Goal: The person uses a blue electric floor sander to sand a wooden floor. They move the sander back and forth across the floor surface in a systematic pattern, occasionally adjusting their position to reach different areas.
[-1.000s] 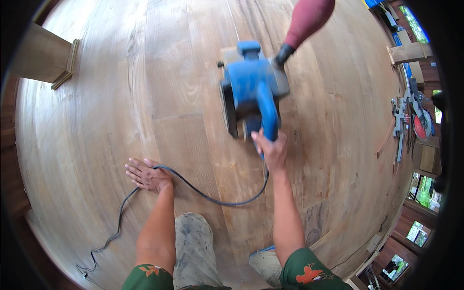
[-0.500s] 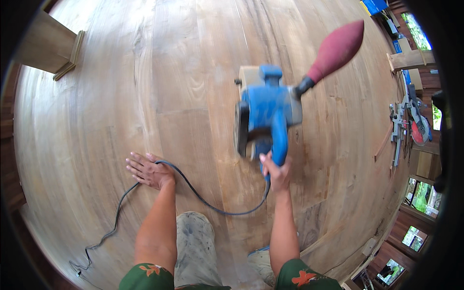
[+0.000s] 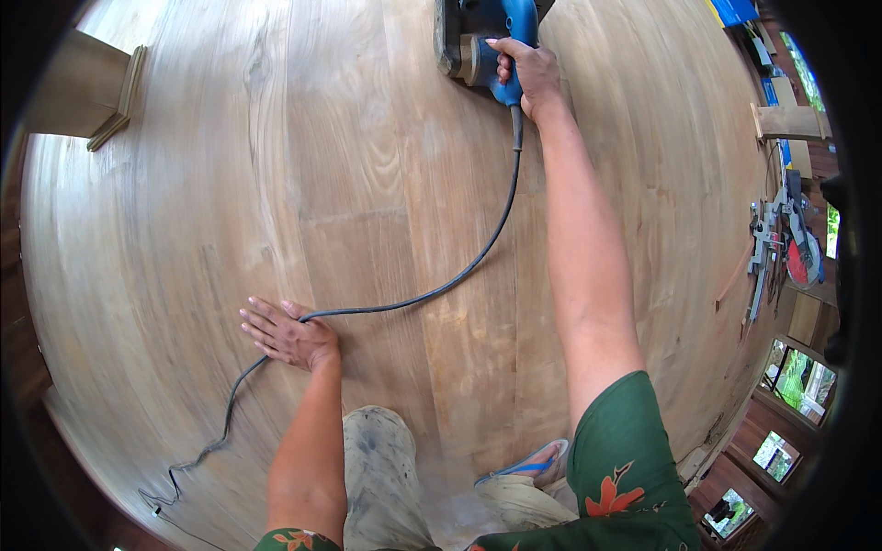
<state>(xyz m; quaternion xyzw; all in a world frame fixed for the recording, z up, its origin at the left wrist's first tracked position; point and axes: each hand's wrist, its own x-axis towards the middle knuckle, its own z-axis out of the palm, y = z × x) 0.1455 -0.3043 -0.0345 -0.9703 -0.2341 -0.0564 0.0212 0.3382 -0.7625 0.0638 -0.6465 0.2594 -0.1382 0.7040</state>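
At the top centre of the frame, the right hand (image 3: pixel 525 69) is gripping the blue sander (image 3: pixel 487 37) (arm stretched far out), while the left hand (image 3: pixel 287 332) is lying flat and open on its black cord (image 3: pixel 459 274) at lower left.

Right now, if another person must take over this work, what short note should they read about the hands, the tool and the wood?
Right hand: arm stretched far forward, closed on the rear handle of the blue belt sander, which sits on the wood at the far edge of view.
Left hand: flat, fingers spread, on the large wooden slab, with the black power cord passing under it.
The cord runs from the sander back past the left hand toward the near left edge.
Done: the surface looks pale and smooth; how much has been sanded cannot be told.
Left: unclear; mind the cord near the sander's path.
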